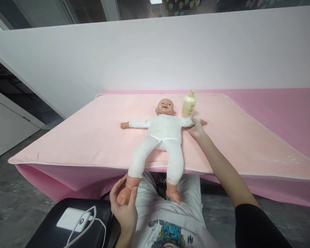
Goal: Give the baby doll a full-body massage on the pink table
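A baby doll [165, 129] with a white cloth body lies face up on the pink cloth, arms spread, its legs hanging over the near edge. My left hand [124, 201] is wrapped round the doll's foot on the left side. On the right, my right hand [195, 128] grips the doll's sleeve near the wrist, the fingers partly hidden by the arm. Just behind that arm stands a pale yellow pump bottle [188, 104], upright beside the doll's head.
The pink cloth [80, 137] covers a table against a white wall [157, 55]. At the lower left, a white power bank [73, 219] with a cable lies on a black seat [45, 229]. My lap is below the table edge.
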`<move>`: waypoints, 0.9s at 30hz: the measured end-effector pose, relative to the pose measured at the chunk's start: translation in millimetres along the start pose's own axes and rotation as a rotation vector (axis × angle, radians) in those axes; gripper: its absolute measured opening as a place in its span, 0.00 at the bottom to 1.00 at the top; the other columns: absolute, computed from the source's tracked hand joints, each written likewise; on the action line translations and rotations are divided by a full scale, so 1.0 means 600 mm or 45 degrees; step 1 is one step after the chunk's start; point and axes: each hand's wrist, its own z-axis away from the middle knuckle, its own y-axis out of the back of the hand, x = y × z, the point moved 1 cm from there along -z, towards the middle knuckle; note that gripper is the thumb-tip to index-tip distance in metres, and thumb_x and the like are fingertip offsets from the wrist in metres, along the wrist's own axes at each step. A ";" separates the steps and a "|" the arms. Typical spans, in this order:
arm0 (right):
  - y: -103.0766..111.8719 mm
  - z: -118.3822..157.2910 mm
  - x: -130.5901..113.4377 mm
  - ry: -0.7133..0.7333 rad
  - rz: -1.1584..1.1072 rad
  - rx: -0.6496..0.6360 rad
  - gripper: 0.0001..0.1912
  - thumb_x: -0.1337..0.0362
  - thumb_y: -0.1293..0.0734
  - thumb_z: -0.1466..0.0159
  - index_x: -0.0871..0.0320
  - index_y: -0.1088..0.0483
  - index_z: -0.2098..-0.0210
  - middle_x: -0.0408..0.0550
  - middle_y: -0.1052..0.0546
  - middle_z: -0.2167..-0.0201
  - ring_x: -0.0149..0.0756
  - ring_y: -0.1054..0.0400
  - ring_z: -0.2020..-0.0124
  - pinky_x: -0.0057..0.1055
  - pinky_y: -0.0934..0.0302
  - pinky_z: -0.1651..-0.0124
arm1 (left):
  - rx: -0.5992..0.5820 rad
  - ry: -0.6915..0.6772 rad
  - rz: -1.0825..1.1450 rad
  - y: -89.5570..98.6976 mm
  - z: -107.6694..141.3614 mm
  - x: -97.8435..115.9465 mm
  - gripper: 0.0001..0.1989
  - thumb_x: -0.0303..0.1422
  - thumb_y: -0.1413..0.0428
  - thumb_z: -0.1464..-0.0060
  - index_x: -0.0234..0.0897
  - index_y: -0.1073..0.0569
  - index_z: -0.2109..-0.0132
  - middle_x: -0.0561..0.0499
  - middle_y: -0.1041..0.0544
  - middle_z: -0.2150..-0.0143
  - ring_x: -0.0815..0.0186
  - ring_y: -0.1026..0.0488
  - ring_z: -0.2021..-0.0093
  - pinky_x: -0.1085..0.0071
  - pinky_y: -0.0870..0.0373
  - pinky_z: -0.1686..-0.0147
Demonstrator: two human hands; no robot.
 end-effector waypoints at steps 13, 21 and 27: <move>0.001 -0.002 0.002 0.015 0.003 0.017 0.07 0.67 0.38 0.36 0.56 0.31 0.58 0.46 0.23 0.58 0.33 0.27 0.58 0.35 0.27 0.55 | -0.371 -0.050 -0.212 -0.002 -0.009 -0.001 0.26 0.40 0.37 0.53 0.37 0.27 0.47 0.44 0.23 0.49 0.57 0.23 0.53 0.64 0.26 0.52; -0.001 -0.002 0.001 0.005 -0.009 0.003 0.06 0.67 0.38 0.35 0.56 0.31 0.59 0.45 0.23 0.60 0.31 0.27 0.59 0.33 0.28 0.54 | -0.647 -0.478 -0.505 -0.009 -0.003 0.006 0.25 0.38 0.40 0.48 0.36 0.27 0.44 0.44 0.20 0.53 0.61 0.20 0.63 0.72 0.24 0.62; -0.001 -0.003 0.002 0.016 0.009 0.023 0.06 0.67 0.37 0.36 0.57 0.32 0.59 0.46 0.23 0.60 0.32 0.27 0.59 0.33 0.28 0.55 | -0.910 -0.406 -0.611 -0.006 0.001 0.015 0.32 0.40 0.44 0.44 0.36 0.39 0.35 0.48 0.19 0.65 0.66 0.24 0.75 0.74 0.27 0.73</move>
